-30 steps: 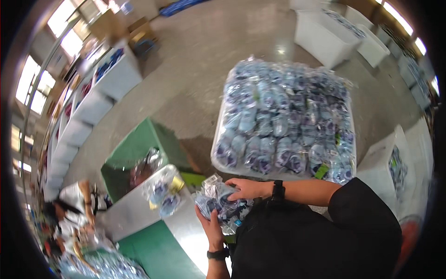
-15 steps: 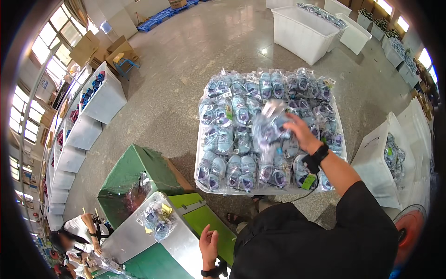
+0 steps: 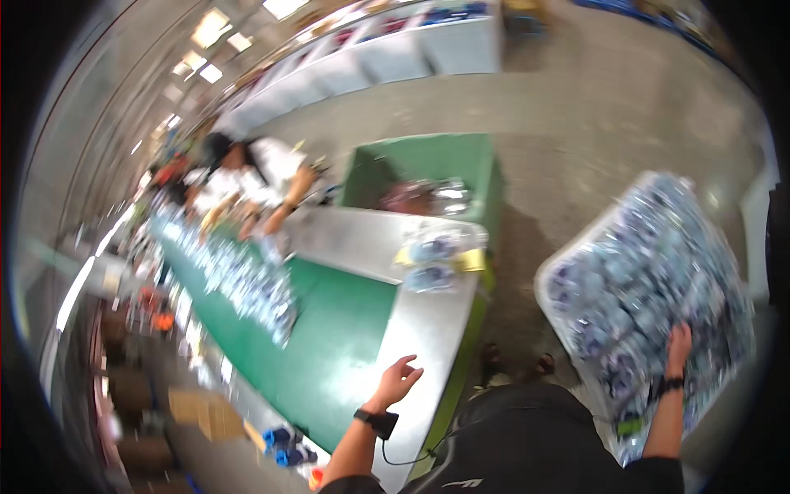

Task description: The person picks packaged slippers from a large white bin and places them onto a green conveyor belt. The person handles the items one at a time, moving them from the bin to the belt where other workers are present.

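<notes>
My left hand (image 3: 401, 383) hovers at the metal end of the conveyor table (image 3: 428, 333), fingers apart and holding nothing. Ahead of it, a clear bag with light blue shoes (image 3: 432, 265) and yellow pieces lies on the metal top. Off to the right, my right hand (image 3: 680, 342) is over the white bin (image 3: 547, 284), which is full of bagged light blue shoes (image 3: 625, 284). Motion blurs its fingers, so whether they grip a bag cannot be made out.
A green belt (image 3: 337, 317) carries a row of bagged shoes (image 3: 239, 276). Beside it a person in white (image 3: 271, 169) works. A green bin (image 3: 494, 177) holds bagged goods beyond the metal top. White bins (image 3: 461, 45) line the far side; blue shoes (image 3: 288, 445) lie lower left.
The view has swung left toward the conveyor. My right hand, earlier holding a bagged pair of shoes above the bin, is now lower over the bagged shoes. My left hand is at the metal top.
</notes>
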`<act>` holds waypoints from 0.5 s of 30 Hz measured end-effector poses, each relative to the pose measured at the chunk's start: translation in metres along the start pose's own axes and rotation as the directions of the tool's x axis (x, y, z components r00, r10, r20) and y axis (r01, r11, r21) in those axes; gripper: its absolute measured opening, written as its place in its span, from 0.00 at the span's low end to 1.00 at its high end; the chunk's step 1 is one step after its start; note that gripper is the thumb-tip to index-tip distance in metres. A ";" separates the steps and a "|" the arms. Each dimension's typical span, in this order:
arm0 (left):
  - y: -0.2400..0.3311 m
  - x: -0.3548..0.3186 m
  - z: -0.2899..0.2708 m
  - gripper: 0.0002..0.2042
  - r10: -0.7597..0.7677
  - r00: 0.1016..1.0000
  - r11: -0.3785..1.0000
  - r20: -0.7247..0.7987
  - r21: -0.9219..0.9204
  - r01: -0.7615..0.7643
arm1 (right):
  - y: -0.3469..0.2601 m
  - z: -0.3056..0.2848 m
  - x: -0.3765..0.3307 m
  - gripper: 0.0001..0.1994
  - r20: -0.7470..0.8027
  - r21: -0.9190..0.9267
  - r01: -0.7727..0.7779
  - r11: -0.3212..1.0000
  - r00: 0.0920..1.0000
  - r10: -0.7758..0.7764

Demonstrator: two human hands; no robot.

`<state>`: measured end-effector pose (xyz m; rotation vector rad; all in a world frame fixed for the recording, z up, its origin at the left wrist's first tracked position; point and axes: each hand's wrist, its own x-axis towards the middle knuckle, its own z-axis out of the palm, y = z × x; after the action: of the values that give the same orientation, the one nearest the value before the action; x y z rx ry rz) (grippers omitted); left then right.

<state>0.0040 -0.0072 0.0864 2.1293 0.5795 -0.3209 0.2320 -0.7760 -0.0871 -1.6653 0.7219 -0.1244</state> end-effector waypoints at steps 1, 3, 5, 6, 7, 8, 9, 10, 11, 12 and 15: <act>-0.020 -0.008 -0.018 0.27 -0.089 0.996 0.995 -0.006 0.052 0.089 | 0.008 0.017 0.001 0.23 -0.006 -0.078 -0.008 0.997 1.000 0.007; -0.073 -0.027 -0.049 0.27 -0.195 0.980 0.965 -0.024 0.171 0.196 | 0.021 0.043 -0.012 0.20 0.080 -0.158 0.029 0.987 0.997 -0.017; -0.142 -0.058 -0.076 0.28 -0.255 0.964 0.944 -0.069 0.199 0.264 | 0.013 0.075 -0.023 0.20 0.176 -0.221 0.090 0.971 0.983 -0.051; -0.181 -0.076 -0.088 0.26 -0.299 0.951 0.906 -0.085 0.288 0.310 | 0.006 0.093 -0.033 0.19 0.197 -0.177 0.052 0.983 0.980 -0.016; -0.220 -0.099 -0.100 0.28 -0.393 0.919 0.829 -0.040 0.415 0.373 | -0.004 0.109 -0.043 0.19 0.257 -0.224 0.132 0.966 0.964 -0.072; -0.256 -0.128 -0.113 0.28 -0.489 0.870 0.750 0.061 0.539 0.383 | -0.017 0.124 -0.053 0.18 0.312 -0.232 0.160 0.959 0.947 -0.082; -0.289 -0.150 -0.128 0.26 -0.632 0.751 0.696 0.192 0.565 0.443 | -0.031 0.138 -0.065 0.18 0.363 -0.242 0.186 0.952 0.927 -0.089; -0.319 -0.170 -0.148 0.22 -0.652 0.588 0.673 0.478 0.722 0.160 | -0.044 0.150 -0.077 0.18 0.408 -0.271 0.209 0.940 0.909 -0.085; -0.344 -0.195 -0.170 0.20 -0.736 0.576 0.655 0.356 0.591 0.471 | -0.058 0.161 -0.089 0.18 0.452 -0.300 0.233 0.925 0.889 -0.077; -0.364 -0.221 -0.193 0.19 -0.803 0.552 0.595 0.225 0.365 0.716 | -0.069 0.173 -0.100 0.17 0.512 -0.286 0.241 0.927 0.857 -0.064; -0.419 -0.233 -0.274 0.18 -0.941 0.323 0.330 0.099 0.481 0.812 | -0.092 0.212 -0.131 0.16 0.595 -0.406 0.346 0.846 0.803 -0.043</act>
<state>-0.4062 0.3605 0.0539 1.7197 1.5755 -1.5448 0.2610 -0.5229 -0.0129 -2.1312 0.1034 0.4403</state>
